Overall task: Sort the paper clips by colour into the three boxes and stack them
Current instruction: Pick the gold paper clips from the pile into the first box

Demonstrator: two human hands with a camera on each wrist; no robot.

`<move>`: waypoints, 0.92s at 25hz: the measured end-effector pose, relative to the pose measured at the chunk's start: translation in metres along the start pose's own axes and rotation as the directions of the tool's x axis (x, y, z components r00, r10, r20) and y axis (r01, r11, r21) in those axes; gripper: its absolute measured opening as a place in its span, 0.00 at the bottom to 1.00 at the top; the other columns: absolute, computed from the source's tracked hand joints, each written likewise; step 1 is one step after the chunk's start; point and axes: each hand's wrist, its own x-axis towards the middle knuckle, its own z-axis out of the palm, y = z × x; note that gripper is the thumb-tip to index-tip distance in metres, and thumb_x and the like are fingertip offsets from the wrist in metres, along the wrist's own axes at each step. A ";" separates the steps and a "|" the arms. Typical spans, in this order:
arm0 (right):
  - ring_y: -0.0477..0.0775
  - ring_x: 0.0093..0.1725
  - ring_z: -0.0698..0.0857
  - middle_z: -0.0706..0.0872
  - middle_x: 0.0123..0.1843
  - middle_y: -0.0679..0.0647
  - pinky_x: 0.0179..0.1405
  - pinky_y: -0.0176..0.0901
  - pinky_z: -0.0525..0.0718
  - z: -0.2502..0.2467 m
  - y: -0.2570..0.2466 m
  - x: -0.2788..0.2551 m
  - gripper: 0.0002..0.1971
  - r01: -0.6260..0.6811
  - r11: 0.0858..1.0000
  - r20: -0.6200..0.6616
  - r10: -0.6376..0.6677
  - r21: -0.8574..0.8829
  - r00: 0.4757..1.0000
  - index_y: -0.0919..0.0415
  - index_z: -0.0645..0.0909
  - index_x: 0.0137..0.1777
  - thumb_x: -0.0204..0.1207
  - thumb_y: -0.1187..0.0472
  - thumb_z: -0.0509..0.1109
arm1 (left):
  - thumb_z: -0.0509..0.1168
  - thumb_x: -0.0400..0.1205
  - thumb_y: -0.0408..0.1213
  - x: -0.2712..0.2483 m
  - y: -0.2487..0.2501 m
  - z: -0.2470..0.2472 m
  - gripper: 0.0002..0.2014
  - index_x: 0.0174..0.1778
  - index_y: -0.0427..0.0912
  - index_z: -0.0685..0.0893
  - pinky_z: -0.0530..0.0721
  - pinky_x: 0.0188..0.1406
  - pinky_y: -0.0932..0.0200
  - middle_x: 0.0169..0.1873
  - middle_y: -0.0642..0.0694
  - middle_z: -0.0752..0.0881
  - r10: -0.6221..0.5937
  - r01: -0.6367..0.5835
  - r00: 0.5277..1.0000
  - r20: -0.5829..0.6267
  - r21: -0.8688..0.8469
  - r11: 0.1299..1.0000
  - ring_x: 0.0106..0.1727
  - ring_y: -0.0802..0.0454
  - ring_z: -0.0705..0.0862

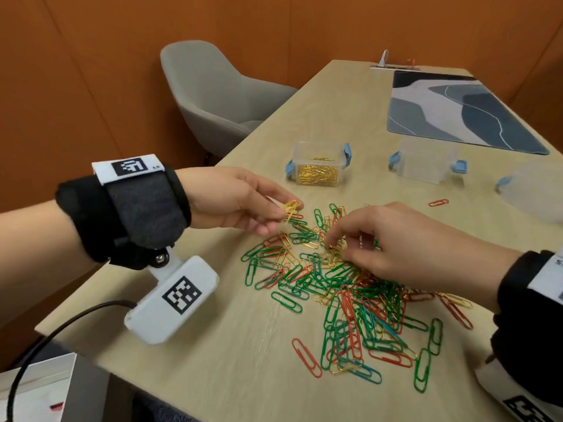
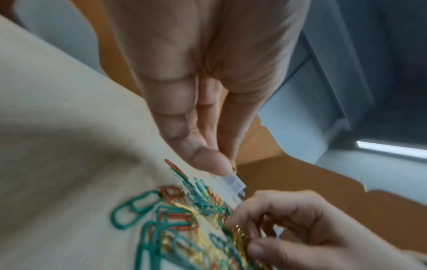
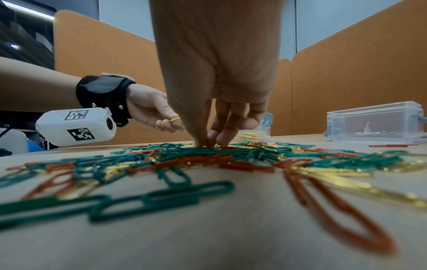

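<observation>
Pinching gold wire paper clips [image 1: 291, 207] in my left hand [image 1: 231, 199], my right hand [image 1: 393, 239] nips more from the mixed pile [image 1: 344, 287]; light, slippery, tangle-prone, best gripped by their loops.

Head overhead, wrists close, low.

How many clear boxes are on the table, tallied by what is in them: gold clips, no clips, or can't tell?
Box holding gold clips: 1
Box with no clips visible: 1
Box cut off at the right edge, contents unclear: 1
Total: 3 boxes
</observation>
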 end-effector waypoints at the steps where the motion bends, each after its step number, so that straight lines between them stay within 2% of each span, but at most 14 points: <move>1: 0.43 0.38 0.81 0.85 0.38 0.47 0.41 0.38 0.80 0.000 0.001 0.001 0.09 -0.011 1.000 -0.004 0.011 -0.007 1.000 0.43 0.82 0.47 0.76 0.60 0.66 | 0.55 0.82 0.24 0.001 0.000 -0.002 0.12 0.52 0.39 0.83 0.82 0.25 0.71 0.25 0.47 0.81 -0.016 0.016 1.000 -0.003 -0.053 0.998 0.25 0.60 0.80; 4: 0.39 0.35 0.80 0.84 0.35 0.45 0.32 0.26 0.75 0.000 0.003 0.001 0.04 -0.021 1.000 -0.040 0.020 -0.014 0.999 0.49 0.82 0.40 0.73 0.59 0.67 | 0.48 0.83 0.28 0.003 0.001 -0.007 0.13 0.41 0.37 0.78 0.80 0.20 0.67 0.27 0.45 0.77 -0.120 0.111 0.992 -0.036 -0.188 0.976 0.25 0.55 0.79; 7: 0.39 0.35 0.80 0.82 0.32 0.42 0.35 0.23 0.74 -0.001 0.000 0.001 0.05 0.029 0.999 -0.063 -0.026 0.036 0.998 0.47 0.81 0.37 0.73 0.57 0.71 | 0.49 0.82 0.39 0.006 -0.001 -0.005 0.14 0.33 0.40 0.72 0.73 0.15 0.68 0.26 0.46 0.73 -0.210 0.209 0.978 0.012 -0.170 0.963 0.23 0.54 0.73; 9: 0.41 0.37 0.82 0.83 0.34 0.42 0.37 0.26 0.77 -0.001 -0.002 0.002 0.03 0.044 0.997 -0.029 -0.042 0.062 0.999 0.45 0.83 0.40 0.72 0.55 0.73 | 0.54 0.83 0.48 0.010 -0.002 0.001 0.18 0.29 0.43 0.68 0.63 0.11 0.70 0.23 0.49 0.69 -0.221 0.220 0.975 0.005 -0.109 0.969 0.20 0.57 0.67; 11: 0.41 0.38 0.83 0.85 0.36 0.42 0.42 0.34 0.81 0.001 -0.002 0.002 0.03 0.034 0.997 0.021 -0.036 0.062 0.999 0.44 0.84 0.42 0.71 0.53 0.75 | 0.62 0.80 0.46 0.012 -0.001 0.006 0.17 0.28 0.44 0.67 0.55 0.11 0.71 0.20 0.52 0.65 -0.190 0.190 0.982 -0.019 0.007 0.982 0.17 0.60 0.61; 12: 0.41 0.38 0.84 0.85 0.36 0.42 0.43 0.36 0.82 0.002 -0.002 0.002 0.03 0.025 0.998 0.031 -0.027 0.061 0.999 0.45 0.84 0.43 0.70 0.52 0.75 | 0.66 0.77 0.43 0.012 -0.001 0.007 0.15 0.29 0.44 0.69 0.54 0.12 0.71 0.20 0.52 0.65 -0.157 0.159 0.987 -0.028 0.112 0.981 0.16 0.60 0.60; 14: 0.41 0.37 0.84 0.85 0.35 0.43 0.42 0.35 0.82 0.002 -0.001 0.003 0.03 0.006 0.999 0.027 -0.007 0.054 1.000 0.48 0.85 0.43 0.70 0.52 0.75 | 0.73 0.71 0.43 0.008 0.002 0.008 0.10 0.33 0.44 0.78 0.59 0.14 0.71 0.18 0.55 0.68 -0.062 0.077 0.997 -0.051 0.426 0.901 0.16 0.61 0.62; 16: 0.40 0.36 0.83 0.85 0.35 0.45 0.39 0.31 0.80 0.003 0.000 0.003 0.02 0.000 1.000 0.038 -0.001 0.031 0.999 0.49 0.84 0.41 0.72 0.53 0.73 | 0.76 0.67 0.47 0.003 0.004 0.013 0.10 0.39 0.50 0.85 0.61 0.17 0.71 0.13 0.58 0.69 0.045 -0.003 0.998 -0.045 0.667 0.745 0.16 0.61 0.65; 19: 0.40 0.35 0.82 0.86 0.35 0.47 0.34 0.26 0.75 0.003 0.001 0.003 0.04 0.011 1.000 0.056 -0.011 -0.006 0.998 0.50 0.83 0.39 0.75 0.54 0.70 | 0.77 0.66 0.48 0.002 0.006 0.023 0.10 0.41 0.54 0.88 0.65 0.22 0.70 0.09 0.58 0.68 0.131 -0.078 0.991 -0.003 0.790 0.609 0.18 0.63 0.69; 23: 0.38 0.33 0.78 0.85 0.36 0.45 0.30 0.25 0.72 0.001 0.003 0.002 0.06 0.004 1.000 -0.015 -0.004 -0.018 1.000 0.50 0.83 0.42 0.78 0.54 0.67 | 0.74 0.72 0.46 0.004 0.007 0.024 0.06 0.42 0.51 0.89 0.68 0.25 0.75 0.09 0.61 0.72 0.174 -0.074 0.985 -0.020 0.852 0.518 0.21 0.68 0.73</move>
